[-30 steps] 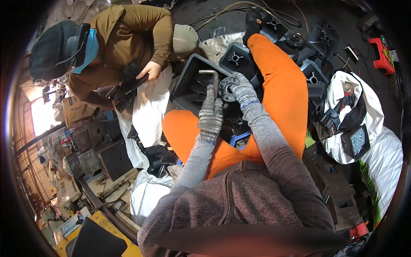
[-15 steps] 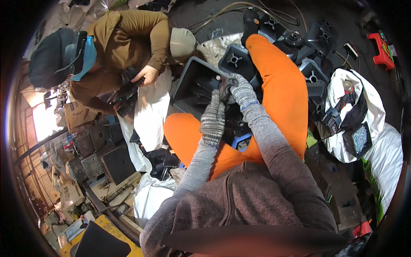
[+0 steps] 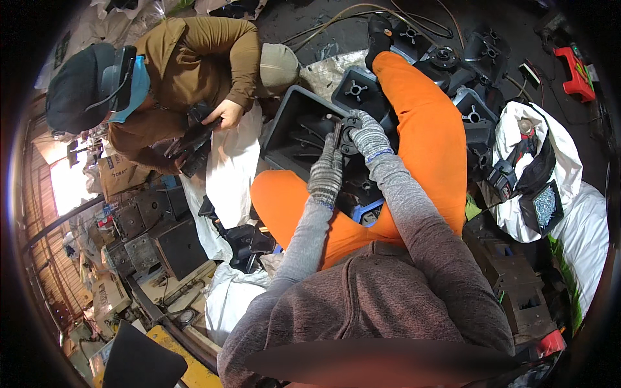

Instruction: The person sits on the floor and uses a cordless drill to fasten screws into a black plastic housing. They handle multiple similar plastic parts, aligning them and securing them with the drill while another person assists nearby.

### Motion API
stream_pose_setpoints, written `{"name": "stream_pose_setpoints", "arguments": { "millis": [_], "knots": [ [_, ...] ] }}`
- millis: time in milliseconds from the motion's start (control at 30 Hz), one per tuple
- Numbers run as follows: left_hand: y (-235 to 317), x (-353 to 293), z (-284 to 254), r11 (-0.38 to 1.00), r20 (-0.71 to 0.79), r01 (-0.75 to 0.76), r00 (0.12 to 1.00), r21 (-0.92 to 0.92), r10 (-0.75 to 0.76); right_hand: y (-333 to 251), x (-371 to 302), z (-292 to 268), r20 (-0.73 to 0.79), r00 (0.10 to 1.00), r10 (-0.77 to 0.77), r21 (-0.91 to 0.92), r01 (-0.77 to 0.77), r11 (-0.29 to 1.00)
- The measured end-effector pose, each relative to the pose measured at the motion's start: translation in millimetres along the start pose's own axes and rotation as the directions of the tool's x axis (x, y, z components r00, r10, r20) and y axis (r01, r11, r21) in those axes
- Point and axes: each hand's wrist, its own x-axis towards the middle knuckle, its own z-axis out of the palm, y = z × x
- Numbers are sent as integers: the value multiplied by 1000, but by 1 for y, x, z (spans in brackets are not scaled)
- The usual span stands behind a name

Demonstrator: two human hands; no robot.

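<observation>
while the left hand (image 3: 325, 173) holds a metal rod (image 3: 337, 134) at the round dark part (image 3: 349, 137) gripped by the right hand (image 3: 370, 137), beside a grey bin (image 3: 277, 125), a white sack (image 3: 565, 142) and screw tray (image 3: 545, 207) lie at right, a co-worker (image 3: 194, 71) at left, dark floor (image 3: 304, 19) beyond.

Dark printed capital lettering (image 3: 120, 173) is located on the brown sack (image 3: 123, 183) at left. Any other marking is too small to read.
</observation>
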Motion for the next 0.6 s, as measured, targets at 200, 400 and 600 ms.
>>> {"name": "stream_pose_setpoints", "arguments": {
  "millis": [200,400,600],
  "knots": [
    [23,-1,3,926,-2,27,1000,-377,-30,18,15,5,-70,995,-74,6,74,997],
    [37,11,-36,933,-67,-181,983,-313,168,12,-17,9,-291,898,-329,-34,334,942],
    [-32,-75,-99,824,75,194,980,-533,-183,-72,-143,-130,-184,673,-717,-410,610,678]
  ]
}}
